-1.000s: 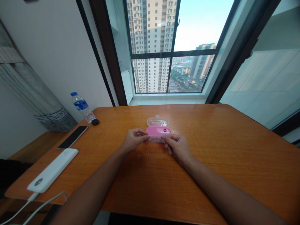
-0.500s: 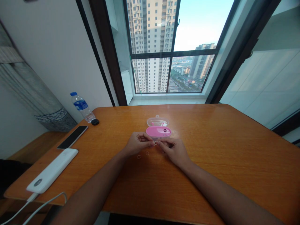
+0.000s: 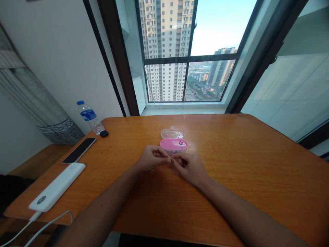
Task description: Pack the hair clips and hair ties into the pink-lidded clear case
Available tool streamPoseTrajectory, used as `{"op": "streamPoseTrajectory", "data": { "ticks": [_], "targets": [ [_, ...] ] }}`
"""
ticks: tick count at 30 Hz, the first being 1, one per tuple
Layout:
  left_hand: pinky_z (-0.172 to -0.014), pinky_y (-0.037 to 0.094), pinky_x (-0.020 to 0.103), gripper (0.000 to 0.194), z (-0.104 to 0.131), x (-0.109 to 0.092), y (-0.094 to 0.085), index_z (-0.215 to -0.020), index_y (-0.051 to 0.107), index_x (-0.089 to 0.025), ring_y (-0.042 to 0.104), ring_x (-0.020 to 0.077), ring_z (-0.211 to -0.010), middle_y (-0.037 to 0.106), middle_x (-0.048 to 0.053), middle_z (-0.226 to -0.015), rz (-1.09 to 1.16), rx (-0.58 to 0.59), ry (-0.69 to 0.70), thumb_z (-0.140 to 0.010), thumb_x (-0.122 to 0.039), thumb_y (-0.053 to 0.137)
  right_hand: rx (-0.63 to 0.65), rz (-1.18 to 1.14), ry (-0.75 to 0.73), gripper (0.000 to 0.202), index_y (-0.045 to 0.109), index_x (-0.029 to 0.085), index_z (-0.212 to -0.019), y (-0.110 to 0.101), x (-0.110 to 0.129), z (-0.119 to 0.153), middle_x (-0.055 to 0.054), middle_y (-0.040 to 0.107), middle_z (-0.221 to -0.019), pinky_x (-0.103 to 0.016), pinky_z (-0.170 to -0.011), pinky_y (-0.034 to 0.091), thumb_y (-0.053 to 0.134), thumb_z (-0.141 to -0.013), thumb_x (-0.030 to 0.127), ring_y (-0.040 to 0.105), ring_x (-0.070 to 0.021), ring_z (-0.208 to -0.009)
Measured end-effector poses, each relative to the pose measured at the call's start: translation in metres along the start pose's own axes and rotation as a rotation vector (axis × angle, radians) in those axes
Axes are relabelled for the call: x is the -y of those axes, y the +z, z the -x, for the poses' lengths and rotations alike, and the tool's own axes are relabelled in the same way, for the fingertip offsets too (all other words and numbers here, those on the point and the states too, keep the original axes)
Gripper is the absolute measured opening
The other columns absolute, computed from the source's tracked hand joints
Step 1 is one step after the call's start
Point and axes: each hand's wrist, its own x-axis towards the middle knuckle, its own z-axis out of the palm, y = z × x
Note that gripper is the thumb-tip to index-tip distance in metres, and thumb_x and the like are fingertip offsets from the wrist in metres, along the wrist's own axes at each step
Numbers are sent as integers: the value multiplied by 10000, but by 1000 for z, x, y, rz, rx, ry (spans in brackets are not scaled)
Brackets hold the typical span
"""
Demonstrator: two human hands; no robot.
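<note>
My left hand (image 3: pixel 154 158) and my right hand (image 3: pixel 189 167) meet fingertip to fingertip above the table's middle. Both are closed in a pinch on a tiny pale rubber band (image 3: pixel 170 159), mostly covered by the fingers. Just beyond them sits an open oval plastic case, its pink insert (image 3: pixel 169 144) carrying a small dark ring (image 3: pixel 181 143). The case's clear lid (image 3: pixel 173 133) lies folded back toward the window. Near my left wrist, two thin pale loops (image 3: pixel 161 168) rest apart on the wood.
A white power bank (image 3: pixel 58 187) with a cable and a dark-screened phone (image 3: pixel 79 150) lie along the left edge of the wooden table (image 3: pixel 246 164). Behind them are a water bottle (image 3: pixel 89 117) and a small black round object (image 3: pixel 104 133). A window stands beyond the far edge.
Both hands stay almost in place, fingertips pinched together. The right fingers have shifted and bent slightly around the small band. Nothing else on the table has moved.
</note>
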Motion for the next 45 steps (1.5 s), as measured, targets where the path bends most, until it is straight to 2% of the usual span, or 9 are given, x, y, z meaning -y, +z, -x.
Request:
{"op": "streamPoseTrajectory", "data": {
  "ticks": [6,11,13,16,20,24,29,36,45],
  "targets": [
    [-623,546,254,374,-1,0,-5,-799,655,-113,674,145,-627,712,43,-706,-67,-86,86,-588,-317,887,-64,11,6,193,674,208,-927,-4,3,-1,14,595,-587,-261,-515,362,560,-905,362,517,-135,-495],
    [-763,503,271,347,-7,-1,-14,-946,690,-148,605,145,-778,652,42,-835,-428,-315,364,-683,-336,816,-172,26,72,218,628,210,-936,-12,2,-5,18,565,-592,-267,-535,360,506,-946,391,509,-146,-518],
    [-805,484,288,465,-10,2,-17,-1094,669,-168,577,158,-838,636,54,-936,-589,-348,409,-681,-326,811,-238,34,99,235,613,208,-972,-15,0,-7,3,596,-642,-272,-553,367,477,-965,400,526,-156,-550],
    [-819,474,313,711,-15,12,-21,-1297,548,-181,571,185,-925,614,98,-1142,-663,-359,344,-658,-334,819,-340,37,91,232,602,206,-969,-20,-6,-11,-44,658,-803,-285,-632,412,442,-982,373,581,-182,-678],
    [-983,421,398,956,-19,22,-22,-1460,358,-182,556,261,-1158,552,158,-1352,-597,-255,225,-648,-358,832,-448,124,10,194,624,201,-919,-23,-17,-18,-82,625,-933,-346,-801,446,472,-960,313,577,-232,-891],
    [-1127,265,495,1007,-19,22,-20,-1501,289,-180,487,317,-1302,598,157,-1337,-668,-241,181,-672,-392,821,-466,181,-10,188,670,196,-928,-21,-24,-22,-99,573,-985,-404,-893,448,506,-938,288,548,-257,-982],
    [-1092,296,502,990,-14,14,-15,-1487,322,-193,540,324,-1231,664,122,-1249,-757,-264,195,-663,-407,828,-462,221,-21,167,730,200,-899,-17,-26,-21,-113,562,-1060,-439,-947,440,606,-888,313,538,-271,-1038],
    [-1071,324,478,978,-8,8,-5,-1459,375,-222,564,317,-1173,679,98,-1209,-805,-206,277,-632,-441,850,-424,268,-22,110,773,227,-800,-19,-26,-20,-105,583,-1104,-457,-955,439,691,-819,298,536,-282,-1055],
    [-1038,363,457,938,-5,5,0,-1446,398,-233,555,306,-1144,676,87,-1190,-883,-151,331,-651,-470,836,-409,309,-16,130,797,235,-858,-19,-23,-19,-100,612,-1120,-457,-956,443,678,-818,267,535,-281,-1050]
  ]
}}
